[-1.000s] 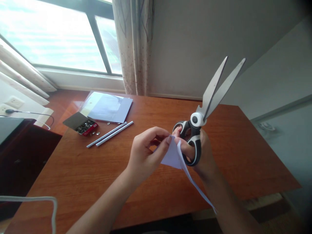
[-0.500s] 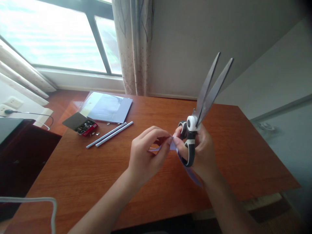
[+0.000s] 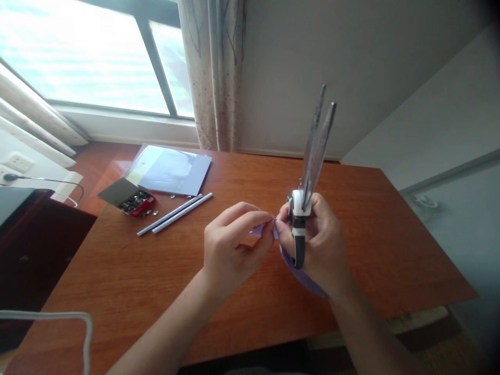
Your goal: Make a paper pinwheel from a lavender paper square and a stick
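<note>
Head view: two tubes (image 3: 183, 213) look finished; left hand (image 3: 230, 245) and right hand (image 3: 326, 247) grips pinch unrolled paper (image 3: 304, 280), right holding scissors (image 3: 300, 202).

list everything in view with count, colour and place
Scissors: one, black-and-white handles, silvery blades, right hand
Paper: count unclear, lilac, at both hands
Rods: two, whitish, table's left
Open box: one, red and grey, left of rods
Loose metal bits: several, silvery, near box
Flat packet: one, pale, back left
Table: one, brown, under the hands
Cabinet: one, dark, far left
White cable: one, lower left
Plug: one, black, left wall
Window: one, grey frame, upper left
Curtains: two, pale, beside window
Left hand: one, bare, centre
Right hand: one, bare, right of centre
</note>
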`<state>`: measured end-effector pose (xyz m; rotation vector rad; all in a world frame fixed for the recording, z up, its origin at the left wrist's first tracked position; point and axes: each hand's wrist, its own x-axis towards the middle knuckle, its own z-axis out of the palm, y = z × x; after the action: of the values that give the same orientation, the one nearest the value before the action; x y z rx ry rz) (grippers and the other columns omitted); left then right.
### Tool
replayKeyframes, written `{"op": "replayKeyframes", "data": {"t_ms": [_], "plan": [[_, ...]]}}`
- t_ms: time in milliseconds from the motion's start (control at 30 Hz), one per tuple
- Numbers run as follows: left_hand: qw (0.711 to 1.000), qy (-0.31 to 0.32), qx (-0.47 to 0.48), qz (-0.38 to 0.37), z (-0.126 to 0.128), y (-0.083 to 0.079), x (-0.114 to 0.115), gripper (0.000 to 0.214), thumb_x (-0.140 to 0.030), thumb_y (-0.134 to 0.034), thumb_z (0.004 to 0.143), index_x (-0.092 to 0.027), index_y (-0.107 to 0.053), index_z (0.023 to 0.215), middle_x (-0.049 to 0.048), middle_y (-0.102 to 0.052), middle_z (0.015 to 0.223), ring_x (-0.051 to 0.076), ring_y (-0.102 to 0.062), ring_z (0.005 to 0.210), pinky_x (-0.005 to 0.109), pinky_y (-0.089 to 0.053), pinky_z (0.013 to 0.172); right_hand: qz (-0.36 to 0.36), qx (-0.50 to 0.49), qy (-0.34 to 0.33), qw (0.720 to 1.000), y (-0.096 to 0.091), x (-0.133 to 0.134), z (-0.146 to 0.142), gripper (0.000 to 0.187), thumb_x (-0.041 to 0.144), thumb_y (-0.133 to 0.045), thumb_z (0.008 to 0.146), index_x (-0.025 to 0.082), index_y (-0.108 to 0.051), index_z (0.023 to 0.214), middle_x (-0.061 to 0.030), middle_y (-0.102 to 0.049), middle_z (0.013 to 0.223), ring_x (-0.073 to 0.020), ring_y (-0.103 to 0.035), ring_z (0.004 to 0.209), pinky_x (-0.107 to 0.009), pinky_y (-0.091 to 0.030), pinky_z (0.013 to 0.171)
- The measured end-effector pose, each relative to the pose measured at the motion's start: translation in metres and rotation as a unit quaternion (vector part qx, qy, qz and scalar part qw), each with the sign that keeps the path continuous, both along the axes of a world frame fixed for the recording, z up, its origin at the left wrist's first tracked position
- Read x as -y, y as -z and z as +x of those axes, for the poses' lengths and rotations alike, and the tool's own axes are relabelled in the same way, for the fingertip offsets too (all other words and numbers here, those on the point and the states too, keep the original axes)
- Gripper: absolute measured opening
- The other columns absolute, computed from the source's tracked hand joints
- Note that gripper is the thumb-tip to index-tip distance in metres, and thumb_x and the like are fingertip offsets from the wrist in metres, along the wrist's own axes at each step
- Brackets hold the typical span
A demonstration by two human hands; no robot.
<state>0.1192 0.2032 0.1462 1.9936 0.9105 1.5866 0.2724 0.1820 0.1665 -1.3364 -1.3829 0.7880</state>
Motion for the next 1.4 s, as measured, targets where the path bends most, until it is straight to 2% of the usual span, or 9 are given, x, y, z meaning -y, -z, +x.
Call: {"op": "replayKeyframes", "data": {"t_ms": [200,333,567,733,933,1133,1300,1400], "plan": [[0.999,-0.025,-0.030,0.034,-0.001,0.005,0.001,0.014,-0.003,-0.072,0.079,-0.014,-0.072,0.087,0.0050,-0.070,0.080,0.013,-0.064,0.070,0.025,-0.051,0.066,0.008,-0.004,0.003,1.000,0.000,0.000,0.000,0.029,0.011,-0.072,0.072,0.025,-0.056,0.092,0.0016,-0.062,0.083,-0.0163,-0.059,0.074,-0.032,-0.051,0.069],[0.999,-0.021,-0.042,0.025,0.000,0.004,0.002,0.014,-0.003,-0.067,0.082,-0.013,-0.071,0.091,0.0062,-0.071,0.084,0.014,-0.065,0.074,0.025,-0.052,0.069,0.026,0.010,0.010,1.000,0.004,0.000,0.001,0.030,0.011,-0.072,0.071,0.025,-0.056,0.092,0.0008,-0.063,0.085,-0.0173,-0.059,0.075,-0.033,-0.051,0.070],[0.999,-0.021,-0.020,0.014,0.001,0.001,0.000,0.012,-0.002,-0.067,0.083,-0.014,-0.068,0.083,0.0025,-0.067,0.076,0.010,-0.061,0.068,0.020,-0.050,0.064,0.043,0.035,0.013,0.998,0.008,0.001,0.001,0.039,0.008,-0.073,0.066,0.027,-0.057,0.095,0.0006,-0.064,0.087,-0.0191,-0.060,0.077,-0.036,-0.052,0.072],[1.000,-0.006,-0.007,0.000,0.000,-0.001,0.000,0.012,-0.003,-0.067,0.082,-0.014,-0.068,0.082,0.0026,-0.068,0.076,0.010,-0.062,0.067,0.020,-0.050,0.063,0.037,0.045,0.005,0.998,0.004,0.001,0.003,0.039,0.009,-0.076,0.063,0.025,-0.056,0.093,0.0001,-0.064,0.086,-0.0191,-0.061,0.076,-0.036,-0.053,0.071],[1.000,-0.024,-0.006,-0.001,-0.001,-0.007,0.001,0.012,-0.005,-0.067,0.082,-0.015,-0.071,0.081,0.0003,-0.067,0.071,0.008,-0.060,0.062,0.018,-0.048,0.059,0.037,0.039,-0.006,0.999,0.004,0.002,0.004,0.036,0.005,-0.071,0.066,0.025,-0.056,0.092,-0.0002,-0.066,0.087,-0.0186,-0.063,0.077,-0.036,-0.054,0.073],[1.000,-0.006,-0.003,-0.018,0.000,-0.004,0.000,0.010,-0.009,-0.066,0.084,-0.017,-0.070,0.080,0.0026,-0.069,0.074,0.012,-0.063,0.066,0.022,-0.051,0.061,0.017,0.033,-0.003,0.999,0.003,0.002,0.003,0.035,0.009,-0.074,0.066,0.026,-0.056,0.091,0.0000,-0.065,0.086,-0.0189,-0.062,0.076,-0.035,-0.053,0.071],[0.999,-0.010,-0.004,-0.049,0.001,0.000,-0.001,0.011,-0.009,-0.066,0.086,-0.017,-0.072,0.086,0.0038,-0.072,0.078,0.012,-0.065,0.069,0.023,-0.053,0.065,0.025,0.013,0.035,0.999,0.001,-0.003,-0.001,0.027,0.012,-0.072,0.072,0.025,-0.056,0.090,0.0008,-0.065,0.084,-0.0169,-0.060,0.075,-0.033,-0.050,0.069],[0.994,0.013,0.020,-0.107,0.000,0.002,-0.003,0.008,-0.012,-0.066,0.087,-0.017,-0.072,0.084,0.0038,-0.072,0.078,0.013,-0.064,0.068,0.023,-0.053,0.064,-0.017,-0.036,-0.004,0.999,-0.003,-0.008,-0.001,0.022,0.018,-0.073,0.074,0.024,-0.057,0.087,0.0018,-0.064,0.079,-0.0144,-0.058,0.068,-0.029,-0.048,0.063]]}}
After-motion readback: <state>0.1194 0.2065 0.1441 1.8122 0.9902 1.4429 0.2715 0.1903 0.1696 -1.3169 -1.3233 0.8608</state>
